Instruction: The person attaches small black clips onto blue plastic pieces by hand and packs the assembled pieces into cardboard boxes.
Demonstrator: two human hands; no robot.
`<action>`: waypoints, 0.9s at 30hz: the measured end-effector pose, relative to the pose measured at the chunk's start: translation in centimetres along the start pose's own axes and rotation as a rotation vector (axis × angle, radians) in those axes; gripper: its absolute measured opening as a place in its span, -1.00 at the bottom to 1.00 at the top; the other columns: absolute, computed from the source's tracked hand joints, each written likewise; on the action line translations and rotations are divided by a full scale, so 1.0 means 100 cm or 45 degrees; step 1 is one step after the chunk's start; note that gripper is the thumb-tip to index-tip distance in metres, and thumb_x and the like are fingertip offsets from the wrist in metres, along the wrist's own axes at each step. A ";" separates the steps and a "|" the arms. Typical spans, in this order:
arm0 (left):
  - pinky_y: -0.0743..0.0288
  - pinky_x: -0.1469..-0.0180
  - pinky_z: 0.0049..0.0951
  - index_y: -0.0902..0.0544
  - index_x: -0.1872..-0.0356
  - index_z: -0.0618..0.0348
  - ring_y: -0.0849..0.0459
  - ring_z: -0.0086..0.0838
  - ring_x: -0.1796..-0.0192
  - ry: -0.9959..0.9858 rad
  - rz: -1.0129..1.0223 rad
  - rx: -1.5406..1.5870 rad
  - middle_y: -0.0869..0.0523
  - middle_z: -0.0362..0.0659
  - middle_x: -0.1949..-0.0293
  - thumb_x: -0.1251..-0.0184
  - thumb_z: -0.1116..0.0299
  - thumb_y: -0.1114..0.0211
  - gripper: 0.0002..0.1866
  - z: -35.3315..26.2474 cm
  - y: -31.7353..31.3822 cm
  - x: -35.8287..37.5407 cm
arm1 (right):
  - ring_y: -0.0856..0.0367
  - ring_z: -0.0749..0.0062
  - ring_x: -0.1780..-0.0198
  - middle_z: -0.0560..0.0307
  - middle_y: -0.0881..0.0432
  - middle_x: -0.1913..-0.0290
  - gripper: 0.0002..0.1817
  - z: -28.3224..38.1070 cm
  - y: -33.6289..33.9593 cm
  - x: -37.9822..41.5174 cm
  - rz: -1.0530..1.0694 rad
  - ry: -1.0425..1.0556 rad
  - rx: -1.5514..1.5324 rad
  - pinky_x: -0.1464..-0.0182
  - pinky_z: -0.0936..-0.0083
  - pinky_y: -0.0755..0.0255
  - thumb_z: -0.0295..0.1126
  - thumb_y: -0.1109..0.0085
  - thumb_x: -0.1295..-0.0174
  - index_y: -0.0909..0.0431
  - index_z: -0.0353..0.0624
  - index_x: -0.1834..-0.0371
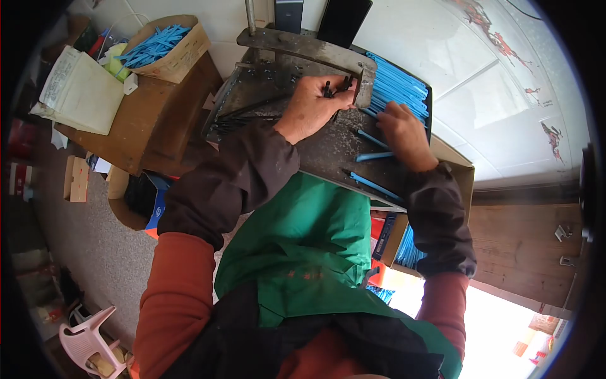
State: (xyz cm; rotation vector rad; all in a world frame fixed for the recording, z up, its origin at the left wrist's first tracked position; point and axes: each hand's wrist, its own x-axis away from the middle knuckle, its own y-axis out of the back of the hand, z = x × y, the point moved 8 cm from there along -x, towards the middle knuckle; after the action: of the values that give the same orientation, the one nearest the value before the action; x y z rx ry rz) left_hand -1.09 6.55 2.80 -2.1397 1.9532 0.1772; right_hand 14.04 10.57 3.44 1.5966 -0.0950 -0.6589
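Note:
My left hand (314, 106) is closed around several short, dark, thin pieces (327, 90) whose ends stick out between the fingers. It sits just under the arm of a metal frame (309, 49) that rises over a dark metal tray (315, 148). To its right, my right hand (406, 134) has curled fingers at one end of a thin blue stick (370, 113). A dense bundle of blue sticks (398, 85) lies behind that hand along the tray's right side. Loose blue sticks (374, 156) lie in front of it. Dark thin rods (243, 121) rest at the tray's left.
A cardboard box of blue pieces (158, 47) stands on a wooden table (120, 142) at left. Two phone-like dark slabs (344, 22) lean against the tiled wall (467, 69). Below the tray is another box with blue sticks (409, 249). A pink plastic stool (88, 344) is lower left.

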 end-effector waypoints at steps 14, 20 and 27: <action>-0.47 0.29 -0.58 -0.65 0.20 0.33 -0.60 -0.59 0.38 -0.033 -0.070 0.256 -0.68 -0.20 0.40 -0.28 0.46 -0.24 -0.84 0.009 0.006 -0.009 | -0.36 0.68 0.53 0.27 -0.45 0.59 -0.87 -0.001 0.006 -0.018 -0.033 -0.879 -1.592 0.47 0.66 -0.26 -0.45 -0.23 -0.13 -0.56 -0.30 0.35; -0.47 0.30 -0.60 -0.67 0.25 0.35 -0.59 -0.63 0.40 -0.041 -0.043 0.034 -0.69 -0.22 0.44 -0.27 0.45 -0.26 -0.84 0.006 0.009 -0.007 | -0.39 0.68 0.51 0.24 -0.51 0.59 -0.89 -0.001 0.022 -0.035 -0.165 -0.482 -1.129 0.47 0.64 -0.27 -0.46 -0.24 -0.13 -0.59 -0.31 0.43; -0.50 0.20 -0.57 -0.63 0.09 0.37 -0.60 -0.63 0.29 -0.021 -0.024 0.040 -0.69 -0.20 0.35 -0.29 0.46 -0.24 -0.77 0.005 0.003 -0.004 | -0.48 0.47 0.49 0.08 -0.56 0.52 -0.88 -0.018 0.025 -0.008 0.204 -0.301 -0.760 0.39 0.51 -0.36 -0.45 -0.28 -0.09 -0.64 -0.30 0.44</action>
State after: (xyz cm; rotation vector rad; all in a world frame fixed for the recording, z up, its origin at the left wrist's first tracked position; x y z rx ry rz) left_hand -1.39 7.05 2.40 -2.1297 1.9133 0.1591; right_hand 15.06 12.12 6.07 0.9257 -0.1801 -0.6703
